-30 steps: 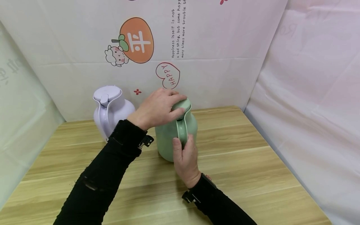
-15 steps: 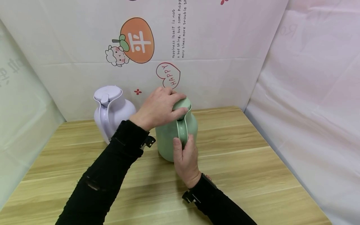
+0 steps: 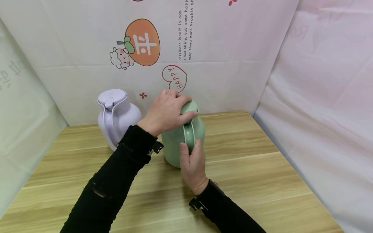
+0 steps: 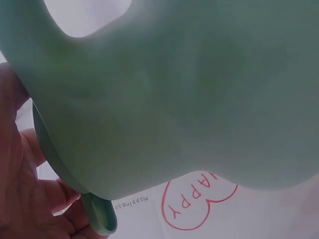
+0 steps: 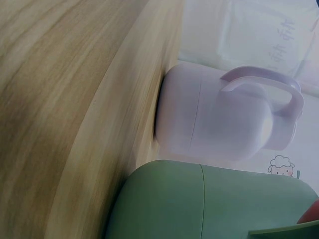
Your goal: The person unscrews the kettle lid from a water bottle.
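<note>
A green thermos jug [image 3: 172, 147] stands upright on the wooden table. From the left, my left hand [image 3: 164, 111] comes over its top and grips the round green lid [image 3: 190, 106], thumb across the near side and fingers over the far side. My right hand [image 3: 193, 165] holds the jug's handle [image 3: 189, 134] from the front, thumb on its left side. In the left wrist view, the fingers [image 4: 22, 169] curl round the top of the jug beside its smooth green body [image 4: 149, 114]. Most of the right-hand fingers are hidden in the head view.
A lavender thermos jug [image 3: 126, 116] of the same shape stands to the left, partly behind my left forearm. Printed white cloth [image 3: 221, 81] hangs behind the wooden table [image 3: 247, 168], with more cloth on both sides.
My left hand has shifted slightly right and turned on the lid, its thumb reaching further across to the right. My right hand and the green jug have stayed in place.
</note>
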Tool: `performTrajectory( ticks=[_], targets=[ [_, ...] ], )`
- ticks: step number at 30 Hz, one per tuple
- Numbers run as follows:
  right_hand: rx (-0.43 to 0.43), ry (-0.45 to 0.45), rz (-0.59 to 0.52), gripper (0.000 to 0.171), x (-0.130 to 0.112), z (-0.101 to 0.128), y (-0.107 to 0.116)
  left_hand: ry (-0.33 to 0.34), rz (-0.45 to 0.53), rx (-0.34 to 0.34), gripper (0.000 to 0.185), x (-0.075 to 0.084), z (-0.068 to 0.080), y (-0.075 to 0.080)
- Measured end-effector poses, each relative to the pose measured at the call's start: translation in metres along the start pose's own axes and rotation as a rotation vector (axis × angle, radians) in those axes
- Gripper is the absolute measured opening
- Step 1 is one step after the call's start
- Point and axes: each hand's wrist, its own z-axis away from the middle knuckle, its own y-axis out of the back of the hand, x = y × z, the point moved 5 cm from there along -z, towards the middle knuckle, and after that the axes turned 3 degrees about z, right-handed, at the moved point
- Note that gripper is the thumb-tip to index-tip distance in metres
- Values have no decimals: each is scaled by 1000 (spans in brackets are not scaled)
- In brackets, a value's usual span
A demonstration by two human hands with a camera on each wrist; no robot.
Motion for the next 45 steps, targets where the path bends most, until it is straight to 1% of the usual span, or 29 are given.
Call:
performTrajectory(
  ticks=[10, 19, 25, 31, 35, 38, 42, 45],
  targets=[
    [3, 1, 1, 27, 0, 1, 1, 63, -30, 29, 56, 1, -1, -1],
    [8, 11, 3, 28, 1, 1, 1, 129, -79, 33, 60, 5, -1, -1],
    [5, 13, 4, 29, 1, 1, 1, 144, -111, 40, 61, 6, -1, -2],
    [9, 19, 10, 30, 1, 2, 0, 154, -100, 32, 63, 3, 0, -1],
    [6, 22, 3, 29, 1, 2, 0, 143, -79, 23, 62, 1, 2, 0],
    [0, 24, -6, 28, 1, 2, 0, 106, -43, 16, 62, -1, 3, 1],
    [-11, 14, -14, 26, 1, 2, 0, 38, 50, -15, 64, -5, 3, 2],
    [-15, 10, -16, 24, 0, 2, 0, -7, 121, -67, 65, -8, 3, 3]
  ],
)
